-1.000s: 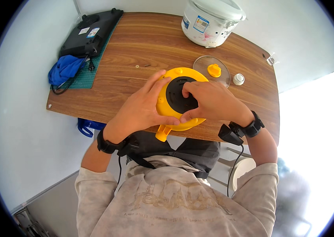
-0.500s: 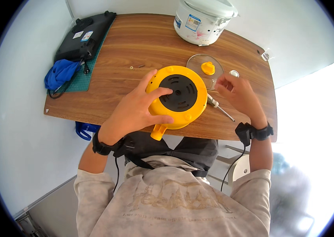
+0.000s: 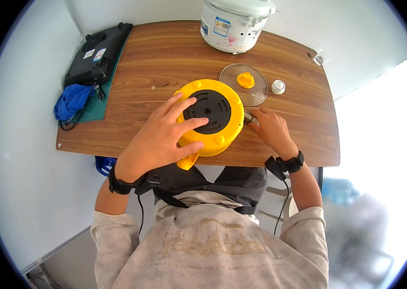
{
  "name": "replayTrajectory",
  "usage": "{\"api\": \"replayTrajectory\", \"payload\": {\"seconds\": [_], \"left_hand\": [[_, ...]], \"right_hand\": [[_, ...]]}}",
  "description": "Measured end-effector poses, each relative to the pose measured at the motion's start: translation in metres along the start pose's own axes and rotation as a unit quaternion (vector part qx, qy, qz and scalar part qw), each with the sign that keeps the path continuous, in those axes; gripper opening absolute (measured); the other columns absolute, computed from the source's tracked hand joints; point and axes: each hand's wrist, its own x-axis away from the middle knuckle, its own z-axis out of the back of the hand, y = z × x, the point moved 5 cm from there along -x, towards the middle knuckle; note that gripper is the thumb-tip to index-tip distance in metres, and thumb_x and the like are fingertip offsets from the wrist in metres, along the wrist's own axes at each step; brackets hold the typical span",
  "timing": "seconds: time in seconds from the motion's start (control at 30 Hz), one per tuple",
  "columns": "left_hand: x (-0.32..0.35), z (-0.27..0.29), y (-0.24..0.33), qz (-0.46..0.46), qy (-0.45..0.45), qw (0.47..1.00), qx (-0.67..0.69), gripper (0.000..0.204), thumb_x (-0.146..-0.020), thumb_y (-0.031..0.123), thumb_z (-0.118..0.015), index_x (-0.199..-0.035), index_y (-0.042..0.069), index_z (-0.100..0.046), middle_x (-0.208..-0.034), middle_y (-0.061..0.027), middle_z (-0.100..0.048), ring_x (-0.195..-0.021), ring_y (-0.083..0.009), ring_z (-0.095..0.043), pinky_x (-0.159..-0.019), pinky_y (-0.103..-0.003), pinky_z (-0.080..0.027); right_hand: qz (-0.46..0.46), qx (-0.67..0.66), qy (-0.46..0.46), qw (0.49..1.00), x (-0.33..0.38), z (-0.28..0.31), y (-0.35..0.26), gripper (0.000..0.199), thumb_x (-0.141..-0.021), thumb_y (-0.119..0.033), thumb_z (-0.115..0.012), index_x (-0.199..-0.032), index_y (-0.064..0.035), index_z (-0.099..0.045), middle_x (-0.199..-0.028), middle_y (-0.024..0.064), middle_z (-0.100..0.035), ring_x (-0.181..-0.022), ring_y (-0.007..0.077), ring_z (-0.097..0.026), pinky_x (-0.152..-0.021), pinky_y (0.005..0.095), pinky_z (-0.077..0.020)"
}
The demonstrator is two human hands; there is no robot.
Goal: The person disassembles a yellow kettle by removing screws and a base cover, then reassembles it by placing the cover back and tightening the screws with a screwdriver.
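Note:
A yellow electric pot [image 3: 231,139] with a slotted black base plate lies upside down near the table's front edge. Its short handle [image 3: 187,162] points toward me. My left hand [image 3: 157,132] rests on the pot with fingers spread, their tips on the yellow rim and the black plate. Right of the pot, my right hand [image 3: 271,129] is closed around a screwdriver [image 3: 248,117] lying against the pot's side. Only part of the screwdriver's grip shows; its shaft is hidden under the hand.
Behind the pot lies a glass lid [image 3: 259,82] with a yellow knob [image 3: 245,80], beside a small white round piece [image 3: 278,87]. A white rice cooker [image 3: 232,33] stands at the back. Far left are a black appliance [image 3: 98,55], a blue cloth [image 3: 73,101] and a green mat [image 3: 98,108].
My right hand has come down and left from beside the lid onto the screwdriver, covering its shaft. The left hand's fingers have spread wider on the pot. The view has shifted slightly.

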Motion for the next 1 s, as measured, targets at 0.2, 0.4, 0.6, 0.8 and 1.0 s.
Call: {"api": "replayTrajectory", "payload": {"seconds": [0.2,0.4,0.6,0.8,1.0], "left_hand": [[-0.006,0.003,-0.001,0.013,0.001,1.0,0.021,0.06,-0.086,0.046,-0.076,-0.132,0.009,-0.065,-0.147,-0.0167,-0.047,-0.144,-0.037,-0.036,-0.117,-0.047,-0.036],[-0.008,0.006,0.0,0.009,-0.002,0.999,0.034,0.058,-0.083,0.045,-0.079,-0.13,0.012,-0.068,-0.142,-0.0148,-0.049,-0.14,-0.0346,-0.038,-0.116,-0.045,-0.038],[-0.008,0.005,-0.002,0.0,0.011,0.999,0.043,0.057,-0.077,0.043,-0.084,-0.127,0.018,-0.07,-0.14,-0.0125,-0.05,-0.138,-0.0343,-0.04,-0.113,-0.045,-0.041],[-0.009,0.006,-0.001,0.027,-0.001,0.998,0.057,0.058,-0.077,0.047,-0.083,-0.126,0.019,-0.07,-0.14,-0.0115,-0.05,-0.136,-0.0335,-0.041,-0.109,-0.044,-0.044],[-0.008,0.005,-0.002,0.028,0.001,0.999,0.042,0.059,-0.076,0.048,-0.083,-0.126,0.019,-0.07,-0.139,-0.0113,-0.05,-0.135,-0.033,-0.041,-0.108,-0.044,-0.044]], "right_hand": [[-0.034,0.035,0.027,0.998,0.012,0.042,-0.001,0.029,-0.087,-0.019,-0.071,-0.114,-0.0095,-0.068,-0.102,0.0117,-0.068,-0.092,0.0346,-0.069,-0.076,0.0461,-0.0561],[-0.148,-0.251,0.124,0.948,0.027,0.138,-0.013,0.034,-0.087,-0.005,-0.072,-0.12,-0.005,-0.065,-0.104,0.0128,-0.073,-0.087,0.0229,-0.072,-0.077,0.0355,-0.0575],[0.061,-0.505,0.203,0.836,0.047,0.167,-0.066,0.033,-0.084,0.004,-0.075,-0.095,-0.0083,-0.046,-0.101,0.0137,-0.074,-0.095,0.0152,-0.07,-0.08,0.0279,-0.0558],[0.08,-0.483,0.088,0.868,0.044,0.126,-0.081,0.03,-0.081,0.002,-0.078,-0.092,-0.0073,-0.052,-0.103,0.011,-0.075,-0.093,0.0157,-0.071,-0.081,0.0294,-0.0581],[0.107,-0.457,0.021,0.883,0.043,0.128,-0.087,0.025,-0.08,0.004,-0.074,-0.093,-0.0046,-0.054,-0.103,0.0121,-0.075,-0.094,0.0185,-0.073,-0.083,0.0293,-0.0589]]}}
